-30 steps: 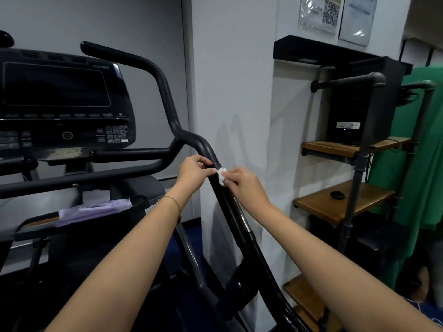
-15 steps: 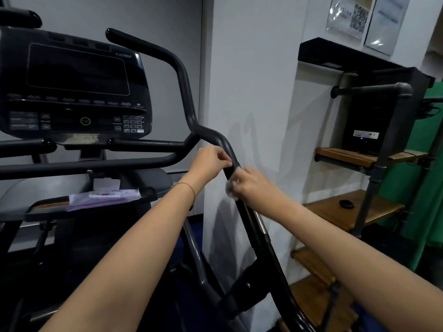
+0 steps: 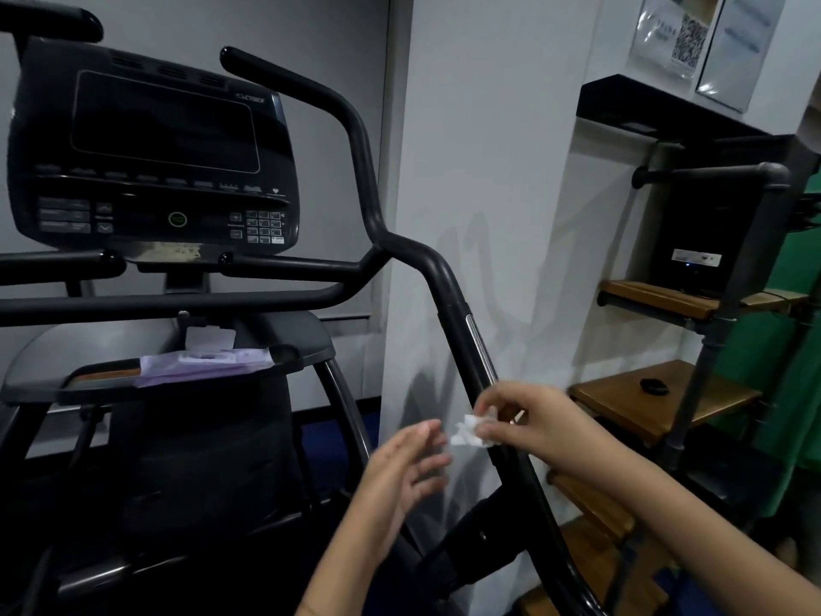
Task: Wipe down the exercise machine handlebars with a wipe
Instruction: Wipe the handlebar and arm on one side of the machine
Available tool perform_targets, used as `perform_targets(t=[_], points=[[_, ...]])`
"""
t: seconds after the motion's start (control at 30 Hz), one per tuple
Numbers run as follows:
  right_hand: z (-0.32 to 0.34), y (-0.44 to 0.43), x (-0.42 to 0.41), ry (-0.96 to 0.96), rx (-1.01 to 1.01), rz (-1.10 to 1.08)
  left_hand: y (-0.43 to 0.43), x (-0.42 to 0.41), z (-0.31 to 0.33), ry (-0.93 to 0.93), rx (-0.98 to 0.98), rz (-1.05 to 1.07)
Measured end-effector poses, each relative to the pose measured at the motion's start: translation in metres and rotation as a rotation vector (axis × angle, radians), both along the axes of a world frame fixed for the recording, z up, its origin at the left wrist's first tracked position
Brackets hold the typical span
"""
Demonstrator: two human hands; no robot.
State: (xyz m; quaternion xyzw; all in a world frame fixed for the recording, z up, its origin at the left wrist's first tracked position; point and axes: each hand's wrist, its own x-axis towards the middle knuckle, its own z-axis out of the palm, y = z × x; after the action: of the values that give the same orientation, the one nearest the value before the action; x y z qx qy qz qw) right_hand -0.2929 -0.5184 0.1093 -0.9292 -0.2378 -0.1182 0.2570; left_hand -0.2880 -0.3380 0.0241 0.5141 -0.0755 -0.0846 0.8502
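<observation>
Gym corner: right hand [image 3: 537, 422] pinches small crumpled white wipe [image 3: 468, 431] at sloping black tubular handlebar [image 3: 448, 300], below its chrome strip. Left hand [image 3: 406, 464], motion-blurred, fingers loose and spread, grasps nothing, just left of bar. Behind: glossy dark console [image 3: 155, 148]; lilac wipe packet [image 3: 200, 364] on grey tray [image 3: 40, 375]. White pillar [image 3: 488, 171] behind bar; wooden shelves [image 3: 622, 393] on grey pipe frame [image 3: 711, 344] at right.
</observation>
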Motion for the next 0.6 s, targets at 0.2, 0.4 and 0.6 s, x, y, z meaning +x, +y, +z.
perform_targets(t=[0.2,0.4,0.6], points=[[0.022,0.026,0.027,0.08,0.354,-0.081,-0.013,0.018,0.026,-0.076,-0.093,0.095],[0.042,0.016,0.065,-0.268,-0.073,-0.252,-0.022,0.071,0.046,-0.066,-0.111,0.414],[0.022,0.018,0.071,-0.302,-0.092,-0.219,-0.045,0.105,0.07,-0.151,-0.044,0.514]])
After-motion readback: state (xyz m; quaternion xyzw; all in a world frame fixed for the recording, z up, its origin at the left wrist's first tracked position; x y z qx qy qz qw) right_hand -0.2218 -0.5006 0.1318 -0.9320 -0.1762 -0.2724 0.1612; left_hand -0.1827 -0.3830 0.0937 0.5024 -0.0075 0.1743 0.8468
